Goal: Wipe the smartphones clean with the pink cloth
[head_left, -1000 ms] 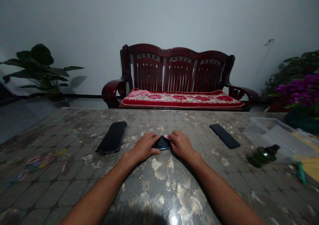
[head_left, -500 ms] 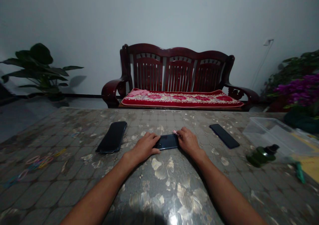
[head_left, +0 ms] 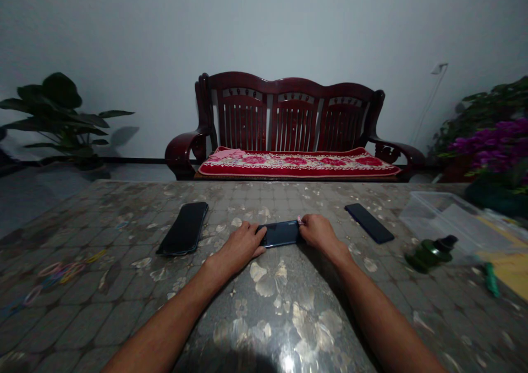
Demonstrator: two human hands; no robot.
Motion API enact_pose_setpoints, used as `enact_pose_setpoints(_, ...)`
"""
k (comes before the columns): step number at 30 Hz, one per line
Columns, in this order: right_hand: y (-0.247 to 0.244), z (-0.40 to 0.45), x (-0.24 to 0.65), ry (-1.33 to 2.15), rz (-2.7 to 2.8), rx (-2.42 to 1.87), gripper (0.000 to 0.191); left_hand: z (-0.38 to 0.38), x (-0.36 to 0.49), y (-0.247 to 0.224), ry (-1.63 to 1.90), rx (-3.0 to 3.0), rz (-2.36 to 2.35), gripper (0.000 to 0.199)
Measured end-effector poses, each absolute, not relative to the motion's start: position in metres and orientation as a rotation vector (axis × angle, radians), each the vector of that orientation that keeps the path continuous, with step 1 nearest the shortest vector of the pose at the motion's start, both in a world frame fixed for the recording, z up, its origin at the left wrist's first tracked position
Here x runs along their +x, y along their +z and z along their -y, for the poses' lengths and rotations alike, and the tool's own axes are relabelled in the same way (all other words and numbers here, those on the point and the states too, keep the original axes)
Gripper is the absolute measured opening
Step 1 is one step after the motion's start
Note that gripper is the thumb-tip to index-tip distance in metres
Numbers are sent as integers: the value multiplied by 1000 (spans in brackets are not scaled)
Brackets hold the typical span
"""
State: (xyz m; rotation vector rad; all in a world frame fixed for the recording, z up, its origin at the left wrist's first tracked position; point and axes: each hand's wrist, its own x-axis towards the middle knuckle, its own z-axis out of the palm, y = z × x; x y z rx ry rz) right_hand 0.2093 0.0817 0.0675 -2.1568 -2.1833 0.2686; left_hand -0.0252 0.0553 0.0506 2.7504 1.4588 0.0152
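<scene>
Dark-blue, glossy, rectangular phone [head_left: 282, 234]: lies flat on the counter [head_left: 270, 312], directly between the two hands, long axis running side to side. Counter surface: smooth and reflective, printed with a grey lattice and pale flowers. Left hand [head_left: 242, 242]: grasps the phone's left end, fingers along the far edge, thumb at the near edge. Right hand [head_left: 320, 233]: curled at the phone's right end, pinching a small pink piece [head_left: 301, 219]; its material cannot be determined. Black flat slab [head_left: 183, 229]: left of the phone, well apart. Slim, dark-blue rectangular slab [head_left: 369, 223]: right side, near a transparent, rigid-walled plastic box [head_left: 421, 217].
</scene>
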Motion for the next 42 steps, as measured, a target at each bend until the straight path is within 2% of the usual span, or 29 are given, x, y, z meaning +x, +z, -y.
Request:
enact_pose_setpoints(6,63,-86,217,241,2130,-2133,31,-61,-30,51,90,2722,-1429,31)
enact_pose_setpoints(10,62,-87,219,317,2096,-2118,39,-60,-28,54,18,2728,-1374,24)
enact_pose_setpoints(17,60,-86,217,238,2124,-2126,40,-44,-9,52,50,2684,-1520,57)
enact_pose_setpoints(24,60,-83,213,178,2152,-2106,31,-39,-2,55,-89,2707,-1495,46)
enact_pose_setpoints(33,59,-84,214,249,2122,-2088,31,-42,4,34,-101,2882,-1527,53)
enact_pose_setpoints(38,55,-89,221,387,1977,-1959,29,-52,-4,44,-50,2836,-1468,52)
enact_pose_setpoints(42,42,-95,223,721,1717,-1682,38,-61,-14,51,69,2692,-1418,42)
